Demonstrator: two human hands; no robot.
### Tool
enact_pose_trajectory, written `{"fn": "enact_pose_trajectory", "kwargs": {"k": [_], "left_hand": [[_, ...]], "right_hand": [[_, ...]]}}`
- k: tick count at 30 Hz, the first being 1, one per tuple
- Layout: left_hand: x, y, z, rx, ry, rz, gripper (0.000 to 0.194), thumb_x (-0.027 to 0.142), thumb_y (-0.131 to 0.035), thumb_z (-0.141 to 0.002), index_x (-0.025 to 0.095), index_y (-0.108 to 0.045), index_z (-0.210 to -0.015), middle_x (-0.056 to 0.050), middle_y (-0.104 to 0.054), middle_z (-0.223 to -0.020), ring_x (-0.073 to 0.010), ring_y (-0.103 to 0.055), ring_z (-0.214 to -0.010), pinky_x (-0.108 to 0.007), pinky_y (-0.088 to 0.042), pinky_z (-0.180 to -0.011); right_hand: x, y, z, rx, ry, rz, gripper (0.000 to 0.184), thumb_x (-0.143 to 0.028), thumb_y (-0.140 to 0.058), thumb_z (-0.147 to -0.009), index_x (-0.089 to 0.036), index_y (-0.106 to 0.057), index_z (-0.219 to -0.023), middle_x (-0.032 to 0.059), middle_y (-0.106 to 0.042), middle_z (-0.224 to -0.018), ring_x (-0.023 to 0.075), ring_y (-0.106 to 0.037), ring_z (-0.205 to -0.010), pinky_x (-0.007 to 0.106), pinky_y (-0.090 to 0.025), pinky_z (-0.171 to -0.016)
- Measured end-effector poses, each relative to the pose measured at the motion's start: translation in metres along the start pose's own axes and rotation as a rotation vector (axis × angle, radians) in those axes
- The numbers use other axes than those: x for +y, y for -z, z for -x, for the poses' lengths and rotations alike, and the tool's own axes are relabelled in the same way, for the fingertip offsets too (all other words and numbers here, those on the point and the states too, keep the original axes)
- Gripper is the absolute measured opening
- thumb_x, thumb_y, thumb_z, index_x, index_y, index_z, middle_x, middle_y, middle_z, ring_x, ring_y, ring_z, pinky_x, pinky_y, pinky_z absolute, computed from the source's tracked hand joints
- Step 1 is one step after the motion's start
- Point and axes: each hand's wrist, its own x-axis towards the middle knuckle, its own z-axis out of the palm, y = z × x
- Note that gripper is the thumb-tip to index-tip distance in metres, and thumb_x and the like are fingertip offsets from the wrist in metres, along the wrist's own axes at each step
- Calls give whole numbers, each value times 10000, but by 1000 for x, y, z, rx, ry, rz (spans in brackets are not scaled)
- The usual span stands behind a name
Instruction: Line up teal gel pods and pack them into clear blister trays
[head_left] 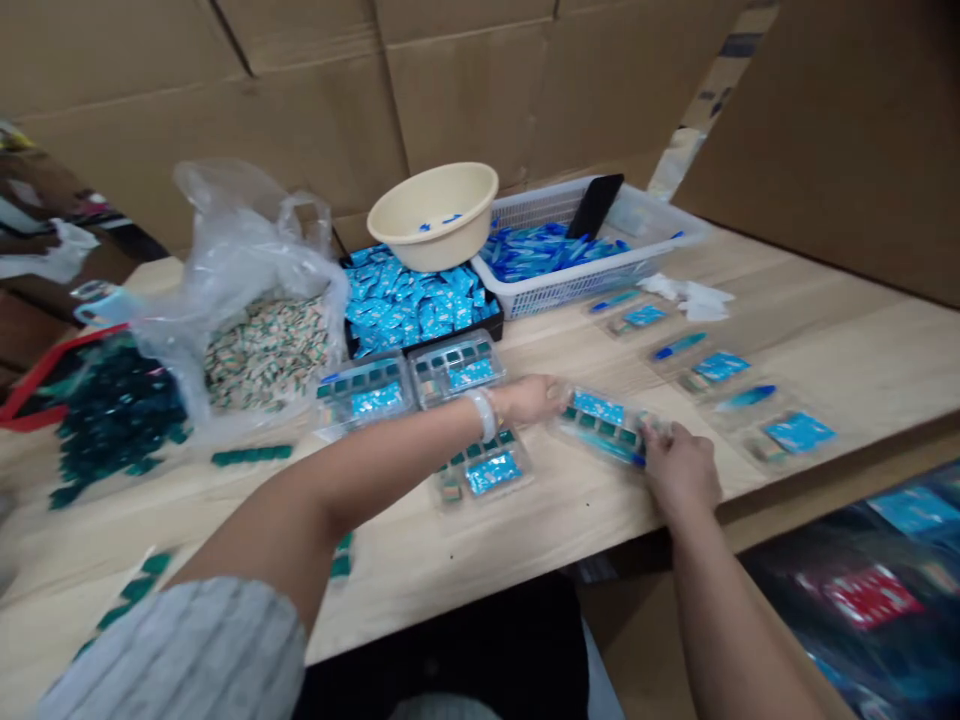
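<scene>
A clear plastic tray (598, 428) is between my two hands, tilted just above or on the table. It carries a blue packet, a row of dark green squares and a blue pen-like stick. At its left end, my left hand (534, 398) has its fingers closed on the edge. My right hand (681, 468) grips the opposite end, thumb and fingers around it. Under my left forearm lies another filled tray (491, 472), partly hidden. Two more filled trays, one at the left (367, 392) and one beside it (459, 368), sit just beyond that forearm.
Behind are a black box of blue packets (412, 300), a cream basin (435, 215) and a white basket (585, 280) of blue sticks. A plastic bag (247, 255) of small pieces and dark green pieces (116, 410) lie left. Partly filled trays (799, 435) line the right.
</scene>
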Motion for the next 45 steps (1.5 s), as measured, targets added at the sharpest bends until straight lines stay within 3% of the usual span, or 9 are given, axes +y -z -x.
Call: {"fn": "enact_pose_trajectory", "kwargs": {"k": [8,11,15,19,23,28,39,43,45], "left_hand": [[-73,-27,206,221,-159,-662,321,194,-385,-826,169,-472,-1133,-97,-460,-1240,-200,-378,-1170,-385,-324,-950],[-71,-37,201,308,-188,-609,362,209,-389,-828,170,-419,-1187,-96,-420,-1277,-189,-327,-1208,-391,-293,-988],[-18,-54,125,335,-239,-313,309,244,-376,-831,130,-495,-1093,-102,-503,-1180,-171,-457,-1087,-300,-374,-926],[30,-91,80,238,-53,-217,318,280,-425,-790,56,-528,-990,-162,-570,-984,-224,-546,-893,-330,-459,-766],[12,-101,135,295,-239,-417,350,333,-480,-764,99,-499,-1024,-127,-498,-1098,-230,-432,-1043,-336,-384,-877],[-63,-69,213,467,134,-747,373,141,-361,-821,149,-394,-1192,-99,-443,-1210,-221,-348,-1140,-380,-305,-937],[-90,-49,244,532,111,-673,331,152,-384,-822,207,-444,-1143,-56,-487,-1153,-187,-400,-1092,-344,-360,-923],[-103,-41,305,609,215,-624,404,274,-451,-797,183,-405,-1187,-100,-424,-1232,-220,-363,-1154,-392,-330,-964],[-112,-47,335,595,283,-619,524,371,-507,-753,178,-371,-1221,-121,-400,-1259,-254,-347,-1171,-430,-328,-962]], "right_hand": [[-15,-13,-17,74,181,49,683,-664,-219,-728,-134,-536,-1018,193,-474,-1022,326,-481,-922,430,-407,-682],[-17,-15,-23,97,266,111,688,-682,-302,-687,-118,-538,-1003,187,-486,-1021,336,-455,-950,419,-400,-707],[0,-11,-27,77,287,157,664,-678,-300,-690,-116,-569,-920,178,-507,-969,327,-467,-927,396,-397,-708],[18,-10,-28,115,269,171,685,-696,-265,-689,-116,-587,-860,181,-521,-908,317,-494,-872,390,-398,-676],[31,-17,-41,150,354,140,673,-676,-276,-704,-111,-583,-904,172,-528,-878,300,-501,-865,383,-394,-686],[27,-29,-53,96,577,40,645,-611,-389,-706,-110,-498,-1097,145,-525,-968,264,-500,-908,354,-383,-757],[-25,-26,-14,108,774,51,629,-550,-404,-740,-80,-467,-1151,158,-546,-930,261,-512,-876,342,-396,-727],[-55,-20,56,322,828,-39,625,-545,-368,-758,-59,-482,-1133,221,-535,-959,306,-491,-902,398,-386,-743],[-75,-25,114,244,1044,-223,502,-480,-349,-796,-97,-513,-1074,170,-560,-924,257,-516,-857,376,-402,-758]]}}
